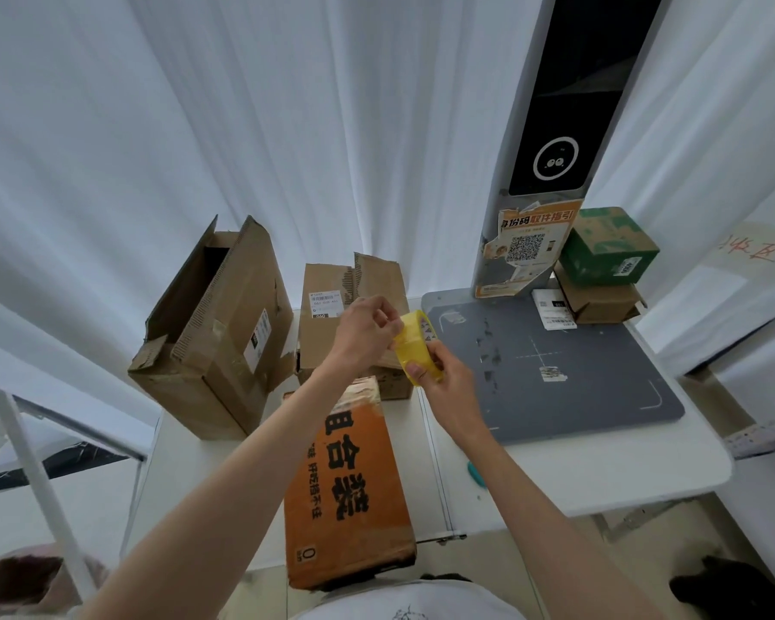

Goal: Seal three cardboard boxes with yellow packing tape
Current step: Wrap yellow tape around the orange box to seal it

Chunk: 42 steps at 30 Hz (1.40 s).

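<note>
A yellow tape roll [415, 346] is held up above the table's middle. My right hand [439, 380] grips the roll from below and the right. My left hand [368, 326] pinches at the roll's upper left edge, where the tape end seems to be. Directly under my arms lies an orange cardboard box [350, 490] with black print, lengthwise toward me. A tall brown box [224, 333] with open top flaps stands at the left. A smaller brown box [345, 306] with torn flaps and a shipping label stands behind my hands.
A grey scanner pad [555, 373] with an upright kiosk post [551, 140] fills the table's right half. A green box [609, 248] sits stacked on a brown box [600, 302] at the back right. A teal tool [476, 474] lies on the white table [600, 472]. White curtains surround the table.
</note>
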Each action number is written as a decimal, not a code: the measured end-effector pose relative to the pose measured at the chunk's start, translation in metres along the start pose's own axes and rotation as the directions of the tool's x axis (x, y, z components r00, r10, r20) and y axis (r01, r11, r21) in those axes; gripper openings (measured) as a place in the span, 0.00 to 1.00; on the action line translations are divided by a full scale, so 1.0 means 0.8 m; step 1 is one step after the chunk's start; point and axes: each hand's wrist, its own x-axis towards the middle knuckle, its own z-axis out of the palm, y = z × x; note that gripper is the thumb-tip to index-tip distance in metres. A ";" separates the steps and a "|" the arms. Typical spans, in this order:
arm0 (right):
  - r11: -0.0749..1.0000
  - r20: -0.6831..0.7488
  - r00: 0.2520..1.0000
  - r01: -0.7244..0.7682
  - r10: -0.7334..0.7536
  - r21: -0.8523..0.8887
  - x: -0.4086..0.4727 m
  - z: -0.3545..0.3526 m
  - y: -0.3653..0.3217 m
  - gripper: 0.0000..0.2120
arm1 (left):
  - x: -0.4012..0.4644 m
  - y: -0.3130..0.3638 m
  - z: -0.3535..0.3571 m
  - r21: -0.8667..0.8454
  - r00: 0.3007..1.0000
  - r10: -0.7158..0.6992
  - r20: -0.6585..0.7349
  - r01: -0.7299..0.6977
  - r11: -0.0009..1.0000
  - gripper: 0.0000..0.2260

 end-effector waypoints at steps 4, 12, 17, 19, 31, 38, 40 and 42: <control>0.999 -0.026 0.998 -0.052 0.052 0.002 -0.002 -0.007 0.016 0.09 | 0.010 0.001 0.018 -0.080 0.993 -0.108 0.053 0.112 0.991 0.13; 0.931 -0.039 0.948 -0.302 0.316 0.202 -0.010 -0.020 0.062 0.04 | 0.032 -0.021 0.059 0.246 0.964 -0.205 0.169 0.160 0.956 0.31; 0.540 0.020 0.715 -0.546 0.699 0.640 0.018 -0.044 0.120 0.12 | 0.027 -0.047 0.069 0.172 0.969 -0.203 0.138 0.178 0.969 0.21; 0.397 0.080 0.612 -0.601 0.787 0.693 0.027 -0.053 0.154 0.18 | 0.021 -0.055 0.067 0.185 0.971 -0.205 0.126 0.180 0.966 0.18; 0.191 -0.035 0.330 -0.451 0.943 0.872 0.032 -0.053 0.250 0.29 | -0.010 -0.103 0.032 0.316 0.996 -0.092 -0.022 0.094 0.944 0.10; 0.328 -0.232 0.241 -0.526 0.942 0.785 0.029 -0.053 0.264 0.28 | -0.034 -0.140 0.012 0.344 0.989 -0.099 0.112 0.055 0.937 0.14; 0.317 -0.317 0.121 -0.650 0.941 0.691 0.030 -0.053 0.265 0.21 | -0.038 -0.143 0.012 0.325 0.990 -0.098 0.103 0.060 0.944 0.15; 0.272 -0.373 0.043 -0.760 0.927 0.590 0.032 -0.053 0.249 0.19 | -0.039 -0.144 0.014 0.361 0.990 -0.086 0.108 0.042 0.932 0.16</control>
